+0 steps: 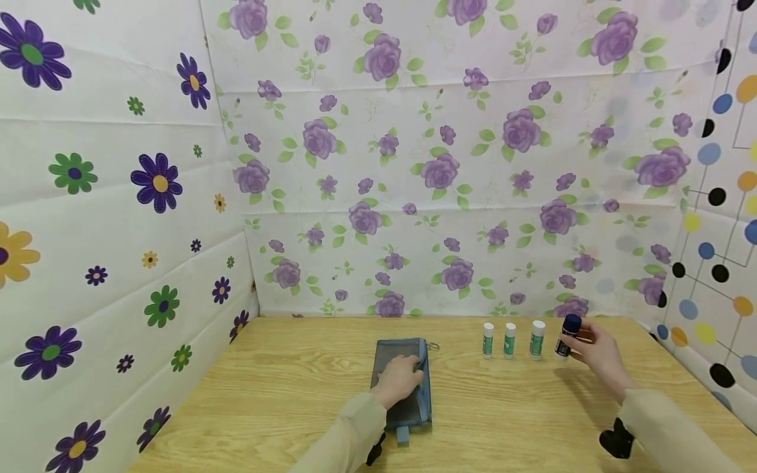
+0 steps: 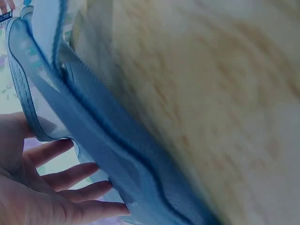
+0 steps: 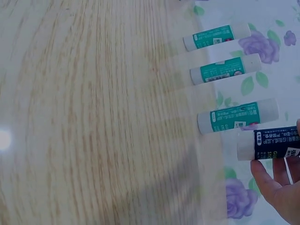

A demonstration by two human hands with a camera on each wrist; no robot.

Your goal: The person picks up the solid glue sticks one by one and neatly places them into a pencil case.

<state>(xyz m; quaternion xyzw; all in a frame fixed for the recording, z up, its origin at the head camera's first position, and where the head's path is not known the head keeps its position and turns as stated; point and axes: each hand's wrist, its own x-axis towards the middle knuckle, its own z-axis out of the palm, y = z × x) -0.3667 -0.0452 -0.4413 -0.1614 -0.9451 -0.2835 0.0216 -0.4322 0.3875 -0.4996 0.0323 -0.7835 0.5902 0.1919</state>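
A blue-grey mesh zip pouch [image 1: 405, 415] lies flat on the table, its zip edge to the right. My left hand [image 1: 399, 380] rests on top of it; in the left wrist view the fingers [image 2: 70, 176] are spread and fairly straight against the mesh. Over at the right, my right hand [image 1: 598, 355] grips a dark navy glue stick [image 1: 569, 332] between thumb and fingers, upright with its dark cap on top. Left of it, three white-capped green glue sticks, a larger one [image 1: 537, 340] and two smaller ones [image 1: 510, 340] [image 3: 214, 37], stand upright in a row.
The wood-grain table [image 1: 284, 381] ends at a floral cloth backdrop [image 1: 414, 197] just behind the glue sticks. Patterned cloth walls stand on the left [image 1: 118, 230] and right. A small ring [image 1: 434, 346] hangs off the pouch's far corner.
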